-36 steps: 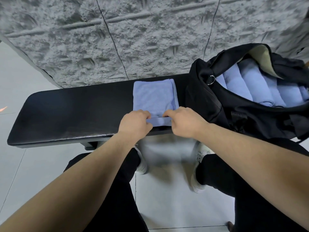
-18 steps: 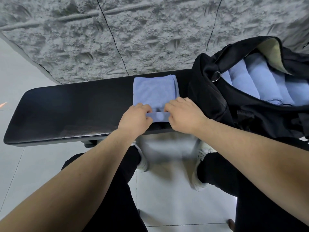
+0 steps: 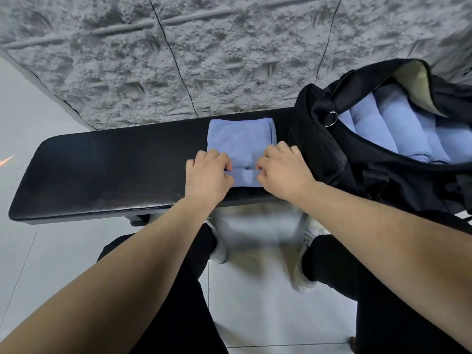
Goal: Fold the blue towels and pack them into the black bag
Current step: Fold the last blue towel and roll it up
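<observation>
Black bench (image 3: 102,169): both hands pinch blue towel (image 3: 240,139); bag label (image 3: 375,173) unreadable.

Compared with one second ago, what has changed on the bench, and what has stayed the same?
Both hands, the left hand and the right hand, have rolled the near edge of the towel farther away from the person, so the roll is thicker and less flat cloth shows. Both still grip it. The bench, the bag and the rolled towels inside stayed put.
</observation>
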A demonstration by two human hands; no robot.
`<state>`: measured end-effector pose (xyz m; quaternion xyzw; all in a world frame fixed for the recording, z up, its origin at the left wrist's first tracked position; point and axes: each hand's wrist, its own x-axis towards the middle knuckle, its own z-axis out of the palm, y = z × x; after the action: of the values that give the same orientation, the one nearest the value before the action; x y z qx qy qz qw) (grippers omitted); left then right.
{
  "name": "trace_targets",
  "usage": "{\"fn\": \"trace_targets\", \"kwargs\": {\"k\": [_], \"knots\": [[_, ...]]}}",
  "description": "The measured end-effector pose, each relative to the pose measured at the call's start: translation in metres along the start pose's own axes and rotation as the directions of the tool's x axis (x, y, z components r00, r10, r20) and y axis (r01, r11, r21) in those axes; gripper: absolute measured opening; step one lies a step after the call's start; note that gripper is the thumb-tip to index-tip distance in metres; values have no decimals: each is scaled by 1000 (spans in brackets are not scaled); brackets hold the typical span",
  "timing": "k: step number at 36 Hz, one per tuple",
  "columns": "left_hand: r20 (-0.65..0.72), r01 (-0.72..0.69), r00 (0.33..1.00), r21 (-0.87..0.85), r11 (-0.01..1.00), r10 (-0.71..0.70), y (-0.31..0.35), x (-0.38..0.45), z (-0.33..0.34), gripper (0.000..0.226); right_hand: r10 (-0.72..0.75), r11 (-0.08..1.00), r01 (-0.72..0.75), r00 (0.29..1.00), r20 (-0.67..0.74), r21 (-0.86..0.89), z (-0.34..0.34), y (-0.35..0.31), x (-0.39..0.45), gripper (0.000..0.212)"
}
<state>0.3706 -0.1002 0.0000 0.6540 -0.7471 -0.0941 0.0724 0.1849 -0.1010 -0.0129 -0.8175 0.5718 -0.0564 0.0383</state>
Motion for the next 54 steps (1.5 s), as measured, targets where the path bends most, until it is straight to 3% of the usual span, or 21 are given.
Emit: {"fn": "trace_targets", "kwargs": {"k": [8, 11, 15, 17, 20, 22, 29, 35, 42, 44, 54], "knots": [[-80, -47, 996, -38, 998, 44, 2, 1, -1, 18, -108, 991, 116, 988, -115, 65, 0, -4, 7, 35], [-91, -62, 994, -24, 998, 60, 2, 3, 0, 20, -145, 985, 152, 986, -80, 87, 0, -4, 6, 36], [-66, -82, 995, -16, 997, 80, 0, 1, 1, 21, -190, 979, 193, 981, -38, 63, -1, -5, 6, 33], [-47, -118, 992, 7, 993, 119, 0, -2, 1, 23, -223, 974, 226, 972, -73, 30, 4, -3, 4, 33], [-6, -157, 988, 15, 987, 157, -2, -9, -1, 31, -250, 966, 258, 957, -150, 35, 9, -2, -3, 10], [15, -171, 985, 33, 985, 170, -4, -10, -2, 35, -253, 966, 260, 949, -187, 9, 10, -3, -6, 19], [18, -159, 987, 79, 984, 158, 0, -4, 1, 39, -233, 967, 213, 961, -146, -140, 12, -2, -9, 24], [31, -115, 993, 26, 993, 114, 5, -8, -3, 34, -160, 987, 159, 979, -126, -15, 9, -5, -9, 25], [112, -84, 990, -39, 996, 88, 6, -15, -6, 23, -143, 988, 142, 990, 7, 57, 1, -8, -18, 51], [121, -79, 989, -53, 995, 85, 6, -15, -6, 13, -115, 992, 114, 993, 23, 57, 2, -7, -19, 41], [138, -25, 989, -188, 982, 52, 3, -8, -5, 18, -35, 997, 34, 999, 18, 71, 1, -9, -12, 8]]}}
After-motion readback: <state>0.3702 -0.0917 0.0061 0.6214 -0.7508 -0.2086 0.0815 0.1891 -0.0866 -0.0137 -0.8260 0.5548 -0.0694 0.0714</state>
